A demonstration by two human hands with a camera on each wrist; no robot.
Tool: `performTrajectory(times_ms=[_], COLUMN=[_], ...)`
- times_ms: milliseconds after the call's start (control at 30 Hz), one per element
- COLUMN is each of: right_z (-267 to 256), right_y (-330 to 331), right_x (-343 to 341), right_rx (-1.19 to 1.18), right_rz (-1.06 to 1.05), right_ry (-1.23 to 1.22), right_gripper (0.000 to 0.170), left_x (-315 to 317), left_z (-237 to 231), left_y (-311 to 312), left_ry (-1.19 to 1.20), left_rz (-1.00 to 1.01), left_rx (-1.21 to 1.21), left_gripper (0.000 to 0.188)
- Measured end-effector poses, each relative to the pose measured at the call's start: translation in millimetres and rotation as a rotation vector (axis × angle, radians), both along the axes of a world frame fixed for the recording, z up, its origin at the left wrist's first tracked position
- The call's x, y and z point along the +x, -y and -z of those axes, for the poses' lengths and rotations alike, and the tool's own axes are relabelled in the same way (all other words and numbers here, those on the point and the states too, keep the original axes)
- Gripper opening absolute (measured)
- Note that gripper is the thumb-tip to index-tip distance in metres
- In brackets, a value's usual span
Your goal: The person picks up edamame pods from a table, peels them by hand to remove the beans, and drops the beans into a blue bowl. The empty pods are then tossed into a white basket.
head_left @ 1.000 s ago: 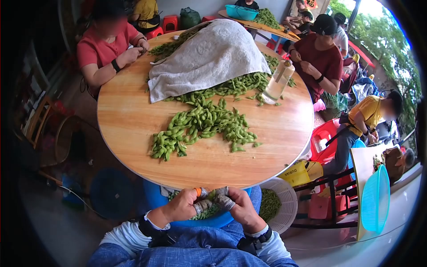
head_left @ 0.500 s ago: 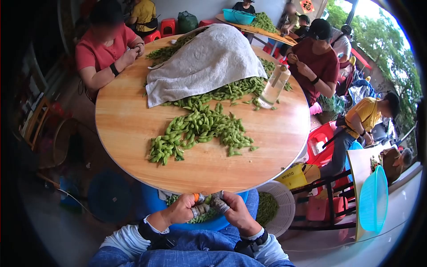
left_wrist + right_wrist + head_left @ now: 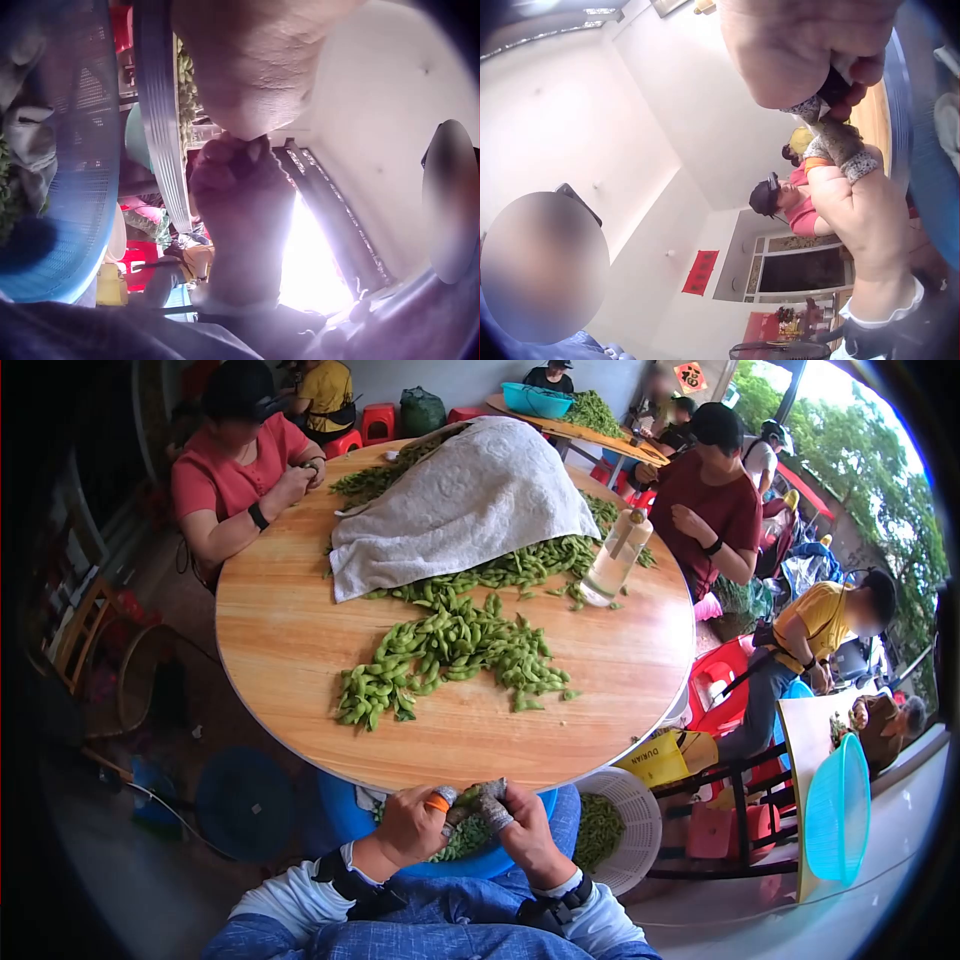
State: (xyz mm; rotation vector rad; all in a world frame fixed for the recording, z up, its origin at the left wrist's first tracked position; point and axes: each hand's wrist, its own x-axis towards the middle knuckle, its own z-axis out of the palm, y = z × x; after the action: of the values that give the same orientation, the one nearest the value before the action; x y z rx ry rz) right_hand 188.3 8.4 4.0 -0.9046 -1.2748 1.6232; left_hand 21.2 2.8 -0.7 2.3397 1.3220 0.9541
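Over the blue basket on the lap, my left hand and right hand meet fingertip to fingertip. Between them shows a green soybean pod, pinched by the fingers of both and partly covered by them. Grey-speckled wraps cover several fingertips, and an orange band circles one left finger. Shelled green beans lie in the basket below. The right wrist view shows the left hand with its wrapped fingers against the right hand. In the left wrist view the fingertips are mostly hidden.
A round wooden table stands just ahead, bearing a pile of pods, a grey towel over more pods, and a clear bottle. A white basket of pods sits at right. Other people sit around.
Both hands have shifted slightly; the left has turned, its fingers pointing more upward, and the pod shows more between them. Across the table, the person in dark red has moved their hands apart.
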Motion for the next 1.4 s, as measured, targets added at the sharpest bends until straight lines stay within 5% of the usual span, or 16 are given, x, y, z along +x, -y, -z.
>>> performTrajectory(times_ms=[133, 233, 400, 700, 867, 967, 1133, 1400], right_z=[2.6, 9.4, -5.3, 10.0, 8.9, 7.0, 12.9, 12.6], right_y=[-0.9, -2.9, -0.8, -1.1, -0.7, -0.3, 1.8, 3.5], right_x=[-6.8, -7.0, -14.2, -12.1, -10.9, -11.5, -10.0, 2.0], right_rx=[-0.059, -0.135, -0.146, -0.046, 0.194, 0.315, 0.181, 0.064], right_rz=[0.000, 0.021, 0.067, 0.061, 0.055, 0.046, 0.033, -0.136], right_ry=[-0.213, -0.262, -0.236, -0.196, 0.133, 0.257, 0.182, 0.120], right_gripper=[0.019, 0.019, 0.017, 0.018, 0.017, 0.016, 0.017, 0.015], left_x=[1.6, -2.0, -6.9, 2.5, 1.0, 2.8, 0.0, -7.9], left_z=[0.0, 6.0, 0.2, 10.1, 8.1, 2.8, 9.0, -4.0], left_y=[-6.7, -4.0, -3.8, -7.4, -1.5, -1.4, -3.7, -3.4], left_ry=[0.224, 0.105, -0.014, 0.600, 1.097, 1.138, 0.665, 0.667], left_rz=[0.040, 0.006, 0.014, 0.020, -0.021, -0.055, 0.136, 0.280], left_rx=[0.065, -0.063, 0.059, -0.384, -0.972, -1.019, -0.492, -0.688], left_gripper=[0.030, 0.030, 0.030, 0.013, 0.014, 0.020, 0.020, 0.016])
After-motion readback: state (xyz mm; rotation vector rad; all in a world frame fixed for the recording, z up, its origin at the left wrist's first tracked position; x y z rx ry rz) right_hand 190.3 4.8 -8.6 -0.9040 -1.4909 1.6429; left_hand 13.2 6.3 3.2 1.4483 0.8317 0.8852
